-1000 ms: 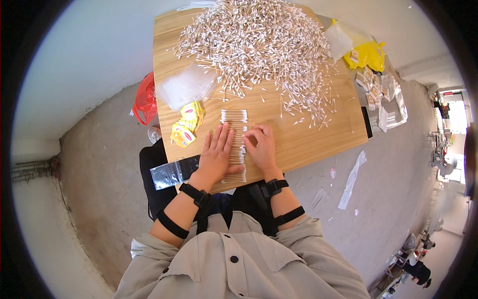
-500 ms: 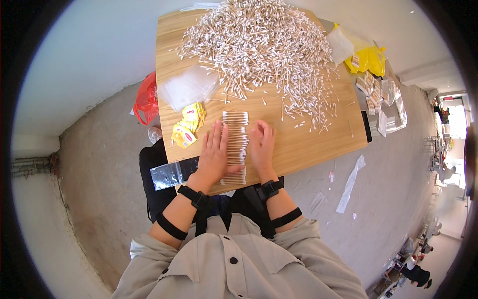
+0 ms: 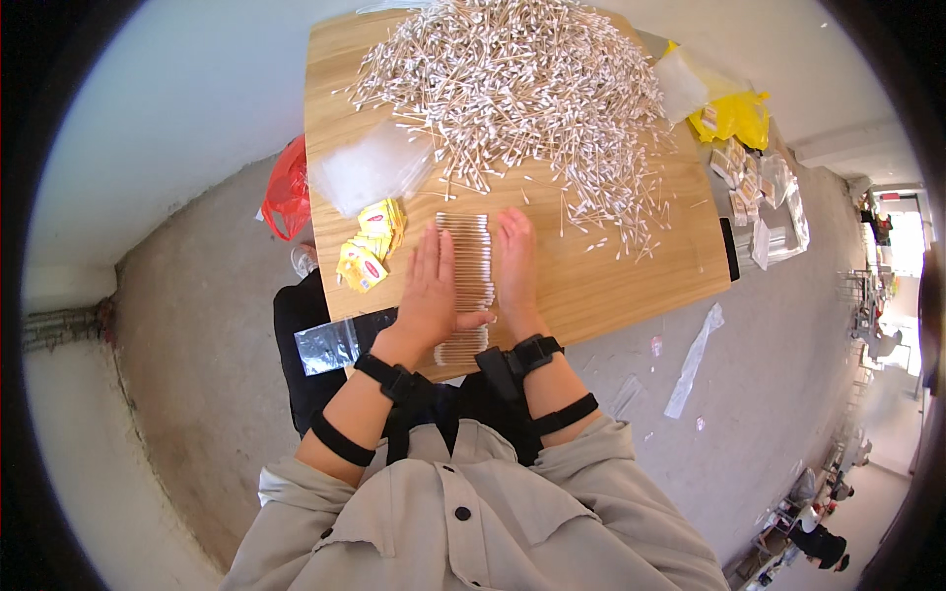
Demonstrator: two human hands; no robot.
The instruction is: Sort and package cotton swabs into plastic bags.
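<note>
A row of cotton swabs [image 3: 473,258] lies side by side on the table, their heads along both long sides. My left hand [image 3: 426,291] lies along the row's left side with fingers stretched out, its thumb reaching across the lower swabs. Along the right side, my right hand [image 3: 515,266] stands on edge with fingers extended, touching or nearly touching the swab heads. Neither hand grips anything. A big loose heap of cotton swabs [image 3: 522,89] covers the far part of the table.
The wooden table [image 3: 611,295] carries clear plastic bags [image 3: 365,172] and yellow printed packets [image 3: 370,246] at left. A dark clear-fronted pouch [image 3: 330,347] lies at the near left edge. Beyond the right edge are a yellow bag [image 3: 734,120] and packed swab bundles [image 3: 739,182]. A red bag [image 3: 288,192] hangs left.
My right hand has straightened its fingers and moved slightly farther along the row. The swabs' ends look more even, and my left thumb now reaches farther right across them.
</note>
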